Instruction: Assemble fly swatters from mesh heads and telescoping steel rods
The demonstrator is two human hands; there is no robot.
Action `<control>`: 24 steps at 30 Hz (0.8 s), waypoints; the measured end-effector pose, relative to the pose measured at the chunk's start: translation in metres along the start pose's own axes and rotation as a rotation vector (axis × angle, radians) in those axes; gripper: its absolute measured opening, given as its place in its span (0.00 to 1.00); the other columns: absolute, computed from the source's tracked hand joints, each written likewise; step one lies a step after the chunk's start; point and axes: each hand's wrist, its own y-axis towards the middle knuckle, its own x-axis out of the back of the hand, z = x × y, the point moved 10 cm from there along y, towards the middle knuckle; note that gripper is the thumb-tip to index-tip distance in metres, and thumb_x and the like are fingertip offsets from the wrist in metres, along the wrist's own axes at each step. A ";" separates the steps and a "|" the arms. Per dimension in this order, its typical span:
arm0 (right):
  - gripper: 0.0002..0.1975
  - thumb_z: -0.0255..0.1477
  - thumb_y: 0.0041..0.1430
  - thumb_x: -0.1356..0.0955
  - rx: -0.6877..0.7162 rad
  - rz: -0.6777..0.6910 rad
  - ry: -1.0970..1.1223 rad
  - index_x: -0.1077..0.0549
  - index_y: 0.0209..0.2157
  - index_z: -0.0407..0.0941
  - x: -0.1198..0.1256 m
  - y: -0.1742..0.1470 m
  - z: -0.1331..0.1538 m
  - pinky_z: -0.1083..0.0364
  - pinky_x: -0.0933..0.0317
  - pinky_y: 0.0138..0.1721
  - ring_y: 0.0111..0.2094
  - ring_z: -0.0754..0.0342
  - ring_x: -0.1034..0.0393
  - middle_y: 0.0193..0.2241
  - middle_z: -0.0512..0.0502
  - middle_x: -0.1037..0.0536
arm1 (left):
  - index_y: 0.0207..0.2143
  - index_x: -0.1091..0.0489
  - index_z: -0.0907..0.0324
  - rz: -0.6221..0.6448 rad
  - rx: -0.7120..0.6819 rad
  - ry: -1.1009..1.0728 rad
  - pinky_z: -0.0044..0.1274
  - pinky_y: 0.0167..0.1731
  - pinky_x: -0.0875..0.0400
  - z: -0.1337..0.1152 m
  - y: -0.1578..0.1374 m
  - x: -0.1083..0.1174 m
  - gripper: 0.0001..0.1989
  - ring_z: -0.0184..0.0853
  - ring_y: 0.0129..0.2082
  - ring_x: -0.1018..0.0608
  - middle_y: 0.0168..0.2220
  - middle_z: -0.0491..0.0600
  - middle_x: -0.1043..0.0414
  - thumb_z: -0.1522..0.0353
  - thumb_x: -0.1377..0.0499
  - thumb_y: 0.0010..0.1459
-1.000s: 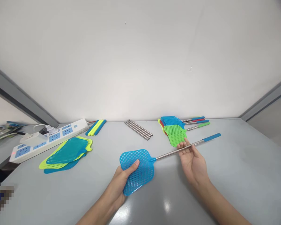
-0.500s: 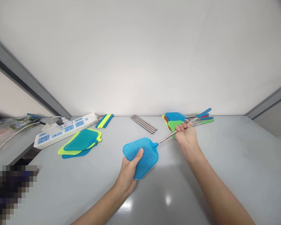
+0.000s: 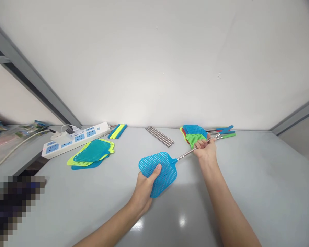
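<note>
A blue fly swatter (image 3: pixel 158 169) with a perforated head and a thin metal rod is held between both hands above the table. My left hand (image 3: pixel 145 188) is closed on the head's lower left side, thumb on top. Around the metal rod, the fingers of my right hand (image 3: pixel 205 147) are wrapped; they hide part of it. Just behind that hand lies a pile of fly swatters (image 3: pixel 194 130) in blue, green, red and yellow, handles pointing right. Several metal rods (image 3: pixel 159 136) lie side by side near the wall.
At the left lie loose blue and yellow swatter heads (image 3: pixel 91 152) and blue and yellow grips (image 3: pixel 117 131). A white power strip (image 3: pixel 77 139) with plugs and cables sits behind them. Plastic packets (image 3: pixel 28 129) lie beyond the table's left edge. A wall (image 3: pixel 154 68) stands behind.
Both hands still hold the blue fly swatter, and its rod has tilted lower at the handle end. The camera view has shifted slightly.
</note>
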 end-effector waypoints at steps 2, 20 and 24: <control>0.19 0.38 0.59 0.51 -0.021 -0.001 -0.022 0.43 0.20 0.46 0.006 0.004 -0.004 0.62 0.66 0.10 0.08 0.64 0.64 0.08 0.61 0.56 | 0.42 0.33 0.62 0.010 -0.007 0.022 0.30 0.42 0.33 -0.002 0.000 -0.001 0.20 0.41 0.41 0.27 0.40 0.54 0.28 0.65 0.39 0.45; 0.08 0.25 0.57 0.44 0.094 0.328 0.180 0.37 0.29 0.46 -0.019 -0.021 0.017 0.63 0.51 0.16 0.15 0.64 0.50 0.17 0.57 0.44 | 0.42 0.34 0.63 -0.022 0.136 0.057 0.29 0.36 0.29 0.001 0.013 0.013 0.21 0.41 0.36 0.24 0.40 0.56 0.28 0.63 0.40 0.46; 0.09 0.27 0.58 0.45 0.085 0.238 0.165 0.37 0.27 0.46 -0.010 -0.012 0.017 0.63 0.57 0.13 0.12 0.64 0.55 0.14 0.58 0.49 | 0.42 0.34 0.62 -0.003 0.135 0.048 0.29 0.36 0.29 0.006 0.009 0.008 0.20 0.41 0.37 0.25 0.40 0.55 0.28 0.63 0.40 0.46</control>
